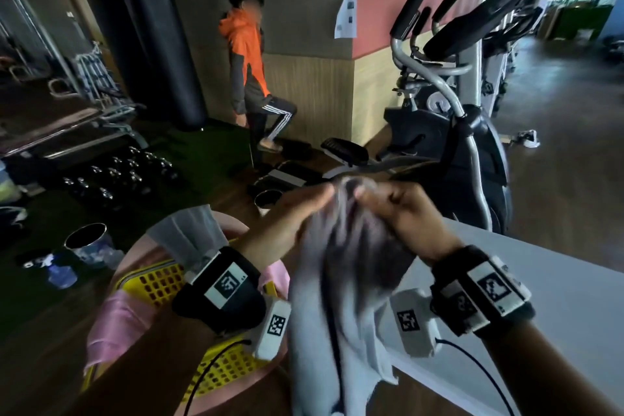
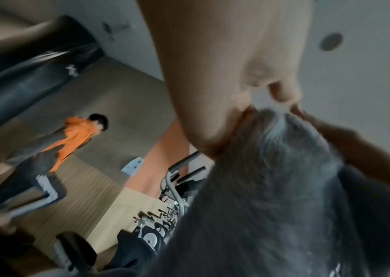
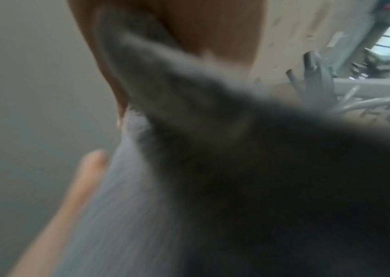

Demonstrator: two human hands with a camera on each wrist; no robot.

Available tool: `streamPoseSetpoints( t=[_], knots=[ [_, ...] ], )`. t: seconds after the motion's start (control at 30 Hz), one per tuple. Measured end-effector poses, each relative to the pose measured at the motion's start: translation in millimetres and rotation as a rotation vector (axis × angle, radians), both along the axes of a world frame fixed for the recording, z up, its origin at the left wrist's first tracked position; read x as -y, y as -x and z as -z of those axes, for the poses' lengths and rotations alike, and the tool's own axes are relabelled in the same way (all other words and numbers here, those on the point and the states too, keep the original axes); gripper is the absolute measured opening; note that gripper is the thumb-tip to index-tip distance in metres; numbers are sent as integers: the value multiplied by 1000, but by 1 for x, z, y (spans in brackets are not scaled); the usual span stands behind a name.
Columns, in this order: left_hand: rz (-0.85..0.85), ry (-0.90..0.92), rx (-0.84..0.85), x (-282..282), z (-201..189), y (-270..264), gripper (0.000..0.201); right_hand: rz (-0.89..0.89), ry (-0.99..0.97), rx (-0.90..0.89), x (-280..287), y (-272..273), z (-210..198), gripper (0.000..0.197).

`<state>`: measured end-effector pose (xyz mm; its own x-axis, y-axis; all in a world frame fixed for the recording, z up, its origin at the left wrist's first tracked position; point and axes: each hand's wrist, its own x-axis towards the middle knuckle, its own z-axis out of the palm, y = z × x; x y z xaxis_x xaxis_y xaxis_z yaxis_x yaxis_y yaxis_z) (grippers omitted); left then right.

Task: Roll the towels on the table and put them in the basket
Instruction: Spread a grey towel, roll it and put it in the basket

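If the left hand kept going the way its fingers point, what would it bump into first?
Probably the right hand: the left hand points across at it, both pinching the top of the hanging grey towel between them. Depth is unclear.

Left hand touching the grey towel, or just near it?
Touching. Head view: left hand pinches the grey towel's top edge beside the right hand; the left wrist view shows cloth clamped between its fingertips.

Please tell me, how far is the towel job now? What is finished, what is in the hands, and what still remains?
Looks done: the yellow basket already holds a pink towel and a light grey one; whether they are rolled is unclear. In hand: the left hand and right hand pinch the top edge of a grey towel, which hangs unrolled above the white table. Left: roll it and put it in the basket.
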<state>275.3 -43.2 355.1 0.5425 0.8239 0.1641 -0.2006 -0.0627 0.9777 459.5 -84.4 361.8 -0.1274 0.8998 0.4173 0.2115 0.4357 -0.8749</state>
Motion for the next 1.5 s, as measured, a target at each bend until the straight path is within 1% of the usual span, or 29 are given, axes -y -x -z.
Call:
streamPoseSetpoints(
  t=[0.03, 0.07, 0.1, 0.17, 0.23, 0.27, 0.3, 0.33, 0.4, 0.43, 0.47, 0.53, 0.6, 0.67, 0.7, 0.77, 0.83, 0.9, 1.03, 1.13, 1.17, 1.27, 1.3, 1.33, 1.37, 1.4, 1.43, 1.47, 1.5],
  knots=[
    [83, -32, -92, 6, 1, -3, 26, 21, -50, -31, -2, 1, -10, 42],
    [120, -78, -159, 8, 1, -3, 25, 26, -88, -49, -4, 2, -17, 42],
    [113, -113, -177, 8, -1, -2, 23, 12, -110, -42, -5, 3, -19, 40],
    [-22, -106, -72, -1, -7, 4, 27, -22, -81, -2, -6, 4, -11, 30],
    [-161, -59, 53, -14, -4, 12, 41, -3, -4, -31, -6, 2, 3, 12],
    [-194, -46, 60, -15, -2, 13, 44, 17, 16, -71, -6, 0, 7, 6],
    [-205, -56, 23, -12, 1, 13, 43, 38, 7, -115, -7, -2, 7, 4],
    [-178, -75, -47, -7, 4, 11, 43, 56, -19, -151, -9, -2, 4, 6],
    [-38, -131, -220, 3, 11, 3, 45, 90, -74, -173, -12, 1, -6, 12],
    [9, -162, -256, 7, 12, -2, 41, 90, -89, -159, -14, 4, -9, 16],
    [5, -179, -248, 9, 12, -7, 36, 79, -91, -146, -14, 10, -10, 20],
    [-103, -161, -144, 5, 10, -11, 32, 79, -78, -174, -14, 20, -4, 20],
    [-218, -117, -29, 2, 5, -11, 24, 89, -8, -226, -13, 27, 10, 7],
    [-286, -111, 0, 2, 1, -11, 22, 89, 56, -200, -8, 31, 22, 26],
    [-294, -127, -12, 3, -1, -11, 22, 89, 52, -194, -6, 32, 25, 28],
    [-279, -230, -70, 6, -5, -10, 22, 101, 28, -210, -5, 30, 22, 26],
    [-292, -310, -107, 3, -7, -10, 22, 124, 30, -205, -10, 27, 15, 17],
    [-339, -352, -124, -3, -9, -9, 26, 140, 33, -145, -15, 26, 9, 11],
    [-403, -437, -125, -14, -20, -6, 35, 207, 3, -70, -27, 27, 5, 18],
    [-515, -525, -177, -33, -30, 0, 48, 212, 16, 2, -30, 29, 18, 36],
    [-574, -534, -179, -39, -34, 3, 48, 222, 10, 31, -28, 29, 24, 36],
    [-694, -472, -137, -44, -39, 2, 33, 281, -31, 54, -24, 27, 28, 32],
    [-675, -424, -151, -40, -39, 0, 34, 303, -60, 55, -25, 25, 22, 31],
    [-591, -382, -209, -30, -38, -4, 37, 311, -89, 47, -27, 24, 15, 28],
    [-458, -366, -274, -20, -35, -8, 39, 296, -115, 26, -30, 22, 6, 23],
    [-305, -375, -304, -9, -33, -12, 34, 257, -132, -8, -33, 21, -2, 16],
    [-178, -393, -309, 3, -32, -15, 18, 210, -135, -50, -36, 20, -9, 13],
    [-111, -411, -272, 8, -30, -16, 10, 170, -135, -84, -37, 19, -15, 13],
    [-90, -418, -229, 10, -32, -16, 22, 147, -134, -108, -38, 19, -19, 13]
  ],
)
